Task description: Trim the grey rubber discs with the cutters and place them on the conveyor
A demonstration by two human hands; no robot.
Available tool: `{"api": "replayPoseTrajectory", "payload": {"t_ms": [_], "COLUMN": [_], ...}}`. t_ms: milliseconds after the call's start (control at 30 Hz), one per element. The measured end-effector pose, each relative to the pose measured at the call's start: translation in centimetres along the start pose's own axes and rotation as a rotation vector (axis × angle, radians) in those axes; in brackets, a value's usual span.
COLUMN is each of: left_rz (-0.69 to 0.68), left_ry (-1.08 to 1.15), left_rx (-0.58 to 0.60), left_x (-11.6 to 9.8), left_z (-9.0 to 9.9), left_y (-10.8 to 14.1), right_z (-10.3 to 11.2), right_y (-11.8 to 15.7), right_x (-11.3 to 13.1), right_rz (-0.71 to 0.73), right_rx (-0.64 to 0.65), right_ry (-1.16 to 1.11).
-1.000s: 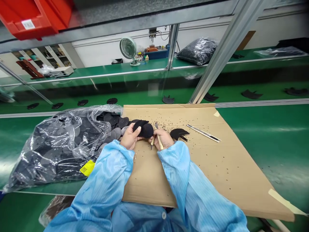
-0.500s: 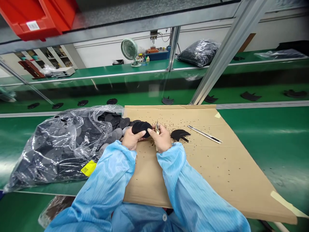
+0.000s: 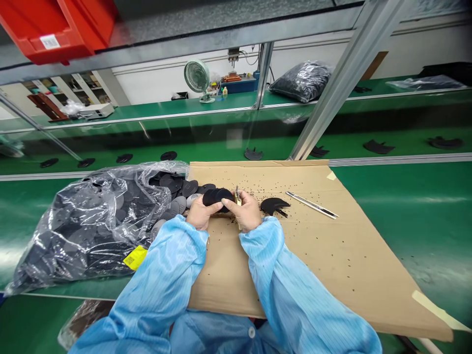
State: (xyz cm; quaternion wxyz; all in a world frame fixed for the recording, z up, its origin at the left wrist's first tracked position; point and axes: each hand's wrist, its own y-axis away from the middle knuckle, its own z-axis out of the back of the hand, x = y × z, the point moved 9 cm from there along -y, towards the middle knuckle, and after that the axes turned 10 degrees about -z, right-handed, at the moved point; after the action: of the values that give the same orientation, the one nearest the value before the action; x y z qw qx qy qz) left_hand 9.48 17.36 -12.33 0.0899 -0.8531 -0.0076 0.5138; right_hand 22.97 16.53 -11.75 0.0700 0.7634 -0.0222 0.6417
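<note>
Left hand has the black discs pinched, thumb on the near side, fingers mostly hidden. Right hand is closed around a cream-handled tool, its thumb also pressed on the discs' near right edge. Can't tell if the tool's jaws are apart.

Discs overlap in a short fanned stack, long axis running left-right, broad faces toward the wearer. Stack sits between the hands, just beyond both thumbs, over the cardboard. Tool tip points away from the wearer, just right of the stack.

Right of the right hand: black curved part flat on the cardboard, then a slim cutter lying diagonally, far end leftward. Small black bits scattered around.

Left of the left hand: loose discs spilling from a clear plastic bag, yellow label on its near side. Farther out: green fan, red bin upper left.
</note>
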Motion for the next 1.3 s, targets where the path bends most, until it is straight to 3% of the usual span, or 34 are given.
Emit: {"api": "replayPoseTrajectory", "payload": {"t_ms": [233,467,567,700,833,1000,1300], "left_rz": [-0.026,-0.025,0.069,0.303,0.454,0.492,0.462], "left_ry": [-0.021,0.031,0.099,0.216,0.309,0.354,0.285], "left_rx": [0.025,0.028,-0.014,-0.080,-0.065,-0.016,0.017], "left_x": [0.5,0.7,1.3,2.8,3.2,3.0,2.8], "left_z": [-0.2,-0.5,-0.2,0.6,0.4,-0.5,-0.3], "left_y": [0.0,0.1,0.1,0.4,0.9,1.5,1.4], "right_z": [0.4,0.7,0.5,-0.6,-1.1,-1.6,-2.4], "right_y": [-0.2,-0.2,-0.2,0.4,1.4,2.6,3.8], "right_x": [-0.6,-0.3,-0.2,0.7,1.9,3.4,4.7], "right_rz": [-0.115,-0.068,-0.007,0.120,0.255,0.436,0.601], "right_rx": [-0.031,-0.070,-0.058,0.043,0.055,0.027,0.065], "right_ry": [-0.156,-0.100,-0.044,0.047,0.211,0.348,0.442]}}
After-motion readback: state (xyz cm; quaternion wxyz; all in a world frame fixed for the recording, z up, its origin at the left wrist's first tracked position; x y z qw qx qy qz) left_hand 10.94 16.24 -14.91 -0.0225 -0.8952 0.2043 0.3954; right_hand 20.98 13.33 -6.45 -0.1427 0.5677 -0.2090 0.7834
